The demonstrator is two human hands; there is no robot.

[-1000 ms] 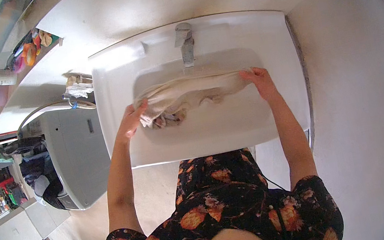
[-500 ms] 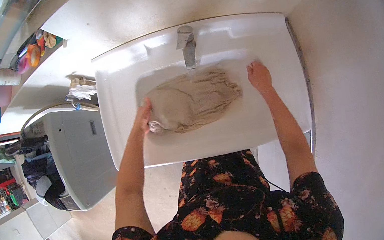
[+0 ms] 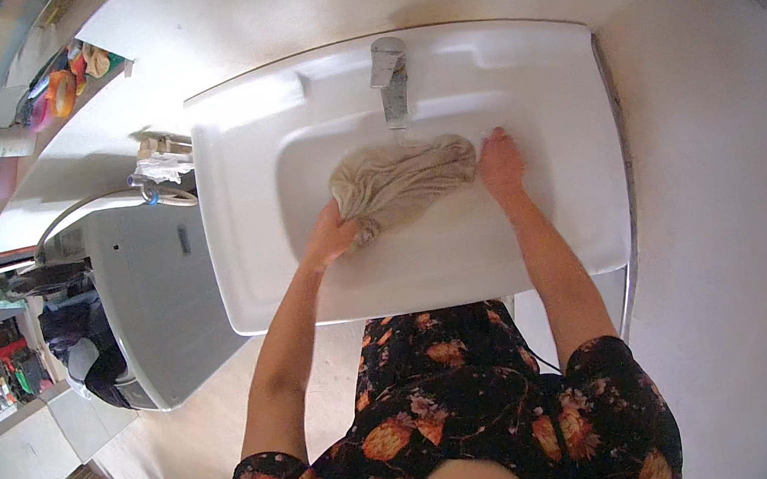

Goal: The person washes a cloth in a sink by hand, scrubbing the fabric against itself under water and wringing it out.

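A wet greyish-beige cloth (image 3: 409, 179) lies bunched and creased in the white sink basin (image 3: 332, 294), below the metal tap (image 3: 391, 86). Water seems to run from the spout onto its far edge. My left hand (image 3: 332, 236) is closed round the cloth's left end, with the thumb on top. At the right end my right hand (image 3: 502, 162) is curled into a fist close against the cloth's edge. Its fingertips are hidden, so I cannot tell what they hold, if anything.
A grey-white washing machine (image 3: 160, 297) stands left of the sink, with a pale hose (image 3: 84, 206) and dark clothes (image 3: 81, 341) beside it. Bottles and tape rolls (image 3: 60, 94) sit on a shelf at the upper left. A bare wall (image 3: 699, 187) rises on the right.
My left hand has moved right and grips the cloth, whose left end is drawn inward. The cloth is more gathered and wrinkled. My right hand has come left and nearer, up to the cloth's edge.
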